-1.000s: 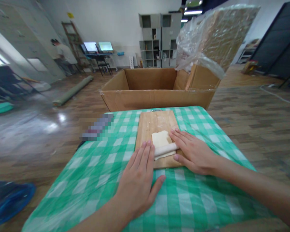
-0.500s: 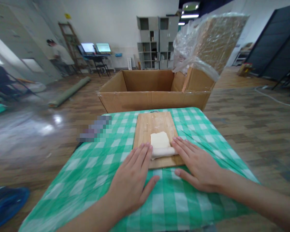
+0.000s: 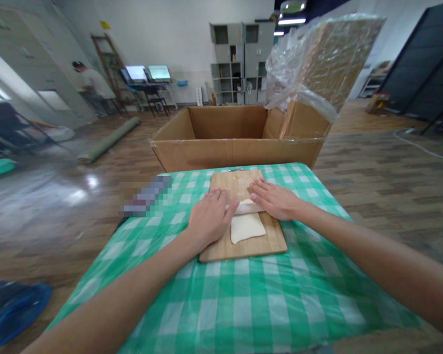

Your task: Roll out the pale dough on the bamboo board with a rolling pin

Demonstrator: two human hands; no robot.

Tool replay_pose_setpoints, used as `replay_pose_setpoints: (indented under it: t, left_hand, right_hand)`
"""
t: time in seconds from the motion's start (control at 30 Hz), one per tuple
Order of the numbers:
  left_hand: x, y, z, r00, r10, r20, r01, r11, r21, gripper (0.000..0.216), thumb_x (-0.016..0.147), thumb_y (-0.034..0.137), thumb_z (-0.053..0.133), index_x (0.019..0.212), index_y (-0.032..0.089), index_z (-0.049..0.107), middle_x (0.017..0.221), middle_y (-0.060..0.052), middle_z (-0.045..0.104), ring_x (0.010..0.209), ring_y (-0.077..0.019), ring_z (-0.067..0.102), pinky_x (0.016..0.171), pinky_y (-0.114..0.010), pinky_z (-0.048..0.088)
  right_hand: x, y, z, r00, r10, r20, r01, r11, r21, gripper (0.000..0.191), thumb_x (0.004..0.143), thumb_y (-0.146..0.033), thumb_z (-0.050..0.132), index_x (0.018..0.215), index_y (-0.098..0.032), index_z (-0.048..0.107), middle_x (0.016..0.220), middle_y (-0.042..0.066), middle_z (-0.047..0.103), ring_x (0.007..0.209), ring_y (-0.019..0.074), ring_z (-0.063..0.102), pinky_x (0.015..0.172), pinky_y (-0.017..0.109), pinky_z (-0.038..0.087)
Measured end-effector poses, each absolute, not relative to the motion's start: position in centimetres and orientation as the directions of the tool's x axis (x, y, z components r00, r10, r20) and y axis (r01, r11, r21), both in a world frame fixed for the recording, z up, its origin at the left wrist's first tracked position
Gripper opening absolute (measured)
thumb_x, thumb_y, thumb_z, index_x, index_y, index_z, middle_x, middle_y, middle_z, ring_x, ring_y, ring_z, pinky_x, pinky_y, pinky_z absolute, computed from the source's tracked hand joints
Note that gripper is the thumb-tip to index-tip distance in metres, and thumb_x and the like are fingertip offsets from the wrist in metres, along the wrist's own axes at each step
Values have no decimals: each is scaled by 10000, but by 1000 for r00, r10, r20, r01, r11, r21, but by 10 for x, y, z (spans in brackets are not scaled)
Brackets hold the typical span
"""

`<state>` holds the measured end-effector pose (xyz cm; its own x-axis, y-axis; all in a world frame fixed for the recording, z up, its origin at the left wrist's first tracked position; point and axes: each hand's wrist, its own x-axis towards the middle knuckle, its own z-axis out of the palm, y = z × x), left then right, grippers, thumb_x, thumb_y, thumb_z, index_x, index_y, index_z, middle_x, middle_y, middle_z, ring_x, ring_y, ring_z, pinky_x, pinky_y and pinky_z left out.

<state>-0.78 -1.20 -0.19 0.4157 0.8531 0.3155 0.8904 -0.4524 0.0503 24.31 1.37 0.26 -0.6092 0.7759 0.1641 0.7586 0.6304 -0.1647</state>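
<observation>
A flat sheet of pale dough [image 3: 246,227] lies on a wooden cutting board [image 3: 239,248] on the green checked tablecloth [image 3: 221,300]. A thin white rolling pin [image 3: 245,208] lies across the far end of the dough. My left hand [image 3: 211,217] presses flat on the pin's left end, fingers stretched out. My right hand [image 3: 273,198] lies flat on its right end, fingers also extended. Most of the pin is hidden under my palms.
A large open cardboard box [image 3: 236,135] stands just beyond the table's far edge, with a plastic-wrapped panel [image 3: 325,59] leaning out of its right side. A pixelated object [image 3: 145,196] lies at the table's left. A person [image 3: 90,86] stands far left by monitors.
Both hands have pushed the rolling pin away from me, from the near end of the dough to its far end. The dough now lies uncovered and flatter near me.
</observation>
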Motion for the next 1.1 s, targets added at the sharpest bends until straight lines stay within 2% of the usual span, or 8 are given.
replay_pose_setpoints:
  t: [0.1,0.17,0.4,0.63,0.8,0.97,1.1]
  left_hand:
    - [-13,-50,-4,473,811,344,858,-513,30,621,1062,510,370,1498,78,463,1576,-213,480,1486,-345,425,1219,-521,339]
    - [-18,-77,-5,521,779,350,830,-558,8,681,1044,530,403,1548,71,396,1624,-209,413,1530,-346,352,1245,-531,299]
    - [-29,-136,-9,574,734,364,802,-594,-67,840,1011,584,462,1631,73,218,1681,-209,299,1575,-353,244,1257,-531,285]
    - [-30,-154,-16,560,739,375,812,-580,-68,889,1000,576,495,1652,77,152,1689,-210,279,1570,-364,254,1248,-529,311]
    - [-28,-164,-18,538,756,372,825,-563,-48,877,996,571,507,1650,90,176,1682,-206,299,1561,-365,277,1232,-520,344]
    - [-30,-147,-9,539,773,334,821,-570,-5,799,1016,572,470,1604,63,291,1639,-214,384,1540,-354,329,1231,-521,345]
    - [-30,-99,8,525,808,268,829,-557,54,660,1060,554,357,1519,88,451,1563,-188,508,1475,-315,453,1216,-506,372]
  right_hand:
    - [245,-27,3,-582,786,210,773,615,-159,704,1085,-548,248,1563,-64,430,1600,189,450,1525,349,348,1232,565,335]
    - [247,-58,3,-606,759,237,747,646,-160,769,1054,-588,350,1603,-49,347,1632,221,377,1537,367,317,1233,583,318]
    - [252,-119,5,-663,708,243,706,699,-111,923,982,-666,481,1656,-93,219,1670,213,293,1555,373,268,1240,581,300]
    - [255,-131,7,-688,682,247,685,723,-89,973,959,-686,506,1669,-108,174,1687,187,255,1557,373,262,1242,558,315]
    - [260,-120,17,-721,658,217,649,751,-122,868,987,-637,506,1658,-147,252,1673,155,313,1545,346,305,1253,537,303]
    - [253,-78,19,-686,707,170,692,707,-146,694,1060,-583,374,1609,-158,385,1657,149,342,1538,328,323,1200,523,384]
    - [243,-38,9,-684,707,179,698,706,-123,685,1087,-562,256,1555,-108,468,1625,163,406,1551,326,291,1243,551,299]
